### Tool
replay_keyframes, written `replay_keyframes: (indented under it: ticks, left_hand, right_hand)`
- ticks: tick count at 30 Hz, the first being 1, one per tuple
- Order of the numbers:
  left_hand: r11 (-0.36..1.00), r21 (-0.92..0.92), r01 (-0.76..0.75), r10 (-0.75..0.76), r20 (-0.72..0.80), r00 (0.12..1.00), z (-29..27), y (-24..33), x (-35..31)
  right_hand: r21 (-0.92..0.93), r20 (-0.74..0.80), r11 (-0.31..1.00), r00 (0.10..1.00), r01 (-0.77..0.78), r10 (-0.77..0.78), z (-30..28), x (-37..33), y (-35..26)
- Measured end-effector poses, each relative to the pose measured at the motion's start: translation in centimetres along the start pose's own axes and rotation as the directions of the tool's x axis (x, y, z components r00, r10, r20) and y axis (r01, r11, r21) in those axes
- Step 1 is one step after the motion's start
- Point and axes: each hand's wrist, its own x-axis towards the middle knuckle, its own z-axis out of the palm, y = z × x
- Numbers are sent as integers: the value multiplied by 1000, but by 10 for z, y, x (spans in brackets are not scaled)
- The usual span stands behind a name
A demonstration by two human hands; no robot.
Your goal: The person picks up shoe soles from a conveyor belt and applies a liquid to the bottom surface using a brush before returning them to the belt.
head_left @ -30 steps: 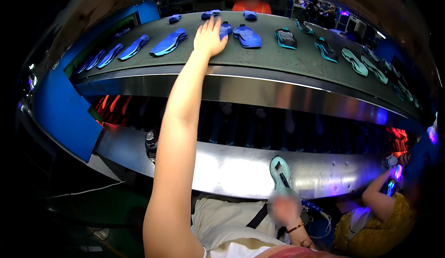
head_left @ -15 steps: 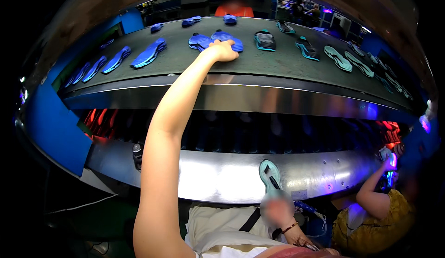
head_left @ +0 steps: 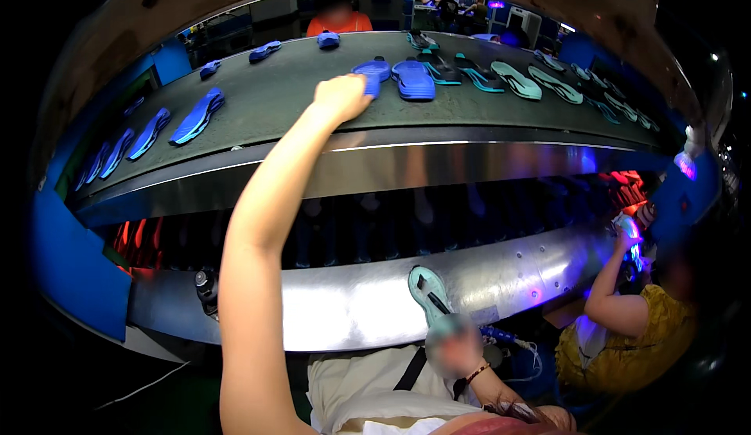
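Note:
My left hand (head_left: 343,97) reaches over the dark green belt (head_left: 289,110), its fingers closed at the left edge of a blue shoe sole (head_left: 375,73). Just right of that sole lies a second blue sole (head_left: 413,80), a narrow gap between them. Low in the view, my right hand (head_left: 458,350), partly blurred, grips the lower end of a teal shoe sole (head_left: 427,288) with a dark strip on it. That sole's upper part is over the shiny metal ledge (head_left: 344,302).
More blue soles (head_left: 198,116) lie along the belt's left; black-and-teal (head_left: 479,75) and pale teal soles (head_left: 516,81) lie right. Beneath, a dark rack (head_left: 391,224) glows red at its ends. A black bottle-like object (head_left: 206,290) stands on the ledge. A co-worker (head_left: 626,325) sits at right.
The view has turned, shifting the scene leftward. The two blue soles by my left hand are now farther right, near the black ones, with a gap between them. My left fingers have curled in.

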Motion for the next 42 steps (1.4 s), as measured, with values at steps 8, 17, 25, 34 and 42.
replay_keyframes:
  ticks: [8, 17, 25, 34, 42]
  left_hand:
    - [646, -715, -267, -230, -516, 825, 1, -35, -120]
    - [-608, -793, 20, -255, 219, 942, 49, -11, -270]
    - [-866, 72, 495, 397, 700, 593, 162, 71, -428]
    - [-802, -285, 525, 106, 797, 594, 159, 66, -426]
    - [-667, -496, 555, 119, 665, 737, 157, 54, -398]
  right_hand:
    - [8, 23, 986, 985, 169, -169, 6, -6, 6]
    - [-360, 5, 769, 825, 529, -565, 93, -51, 28]
    - [-518, 327, 359, 567, 776, -756, 108, -34, 3]
    - [-817, 502, -23, 692, 576, -519, 141, 22, -29]
    - [-604, 429, 492, 776, 627, -463, 159, -13, -28]
